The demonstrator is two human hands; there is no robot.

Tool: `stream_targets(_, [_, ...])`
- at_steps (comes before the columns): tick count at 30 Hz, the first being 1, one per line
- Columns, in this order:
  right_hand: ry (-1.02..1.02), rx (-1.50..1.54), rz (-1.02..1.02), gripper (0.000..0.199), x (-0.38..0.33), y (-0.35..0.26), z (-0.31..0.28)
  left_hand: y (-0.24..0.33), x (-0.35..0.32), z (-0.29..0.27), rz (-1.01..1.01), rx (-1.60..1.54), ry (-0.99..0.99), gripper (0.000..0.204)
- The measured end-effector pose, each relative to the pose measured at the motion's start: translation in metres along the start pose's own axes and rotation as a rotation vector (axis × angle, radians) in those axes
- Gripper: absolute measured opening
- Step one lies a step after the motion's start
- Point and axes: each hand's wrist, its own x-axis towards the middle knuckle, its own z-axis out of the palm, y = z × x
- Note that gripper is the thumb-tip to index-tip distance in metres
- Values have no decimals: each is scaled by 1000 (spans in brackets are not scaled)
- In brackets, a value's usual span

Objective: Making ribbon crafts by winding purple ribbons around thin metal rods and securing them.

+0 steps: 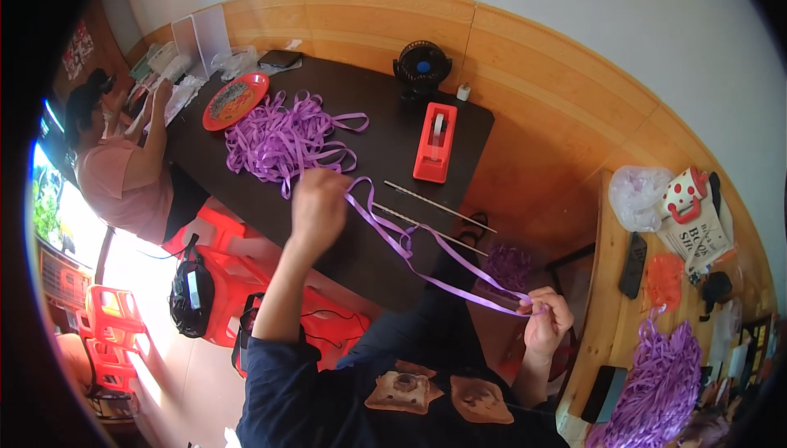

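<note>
Ribbon (406, 240) runs over the right edge of the table (369, 261) from near the left hand (320, 210), too blurred to tell its grip, just beside the pile (275, 140), to the right hand (548, 322), well apart and pinching it, with the dispenser (429, 165) near the far right corner.

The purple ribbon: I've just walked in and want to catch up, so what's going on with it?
The person's right hand pinches the ribbon, whose strands run over the dark table toward the left hand. That hand is blurred, so its grip is unclear. A tangled purple pile lies just beyond it, and two sticks lie at the table's edge. Another purple bundle lies at far right.
</note>
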Motion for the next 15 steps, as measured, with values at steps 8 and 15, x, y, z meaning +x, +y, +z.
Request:
stream_targets(8, [-30, -64, 14, 4, 0, -5, 1, 39, -19, 14, 177, 169, -265, 17])
stream_targets(15, [-41, -60, 6, 4, -3, 0, -3, 13, -3, -6, -161, 353, -5, 29])
